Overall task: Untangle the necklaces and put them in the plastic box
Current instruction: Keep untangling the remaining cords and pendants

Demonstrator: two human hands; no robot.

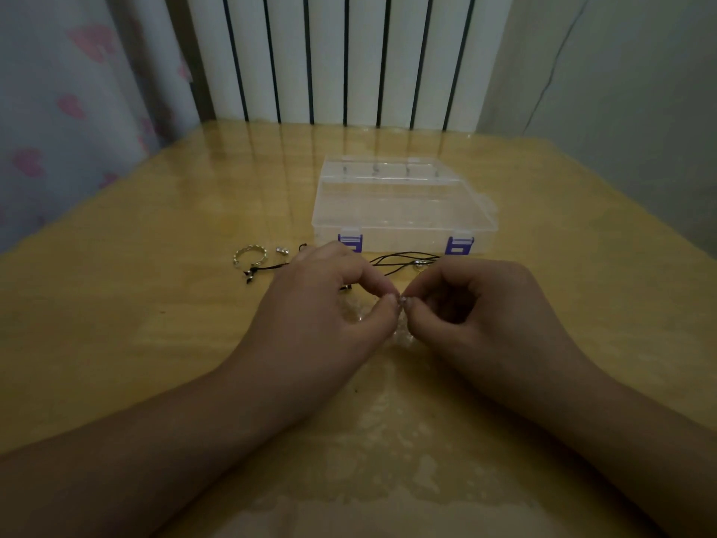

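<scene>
I pinch a knot of the necklaces (401,262) between my left hand (329,300) and right hand (477,304); the closed box (403,203) sits just beyond my knuckles; tugging risks tightening the tangle.

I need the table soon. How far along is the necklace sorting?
Nothing looks finished: the plastic box is latched shut and appears to hold no necklace. In hand: the left hand and right hand pinch something small between their fingertips; what it is I cannot tell. Left: the black cord, silver ring-shaped piece and small silver bit lie on the table.
</scene>
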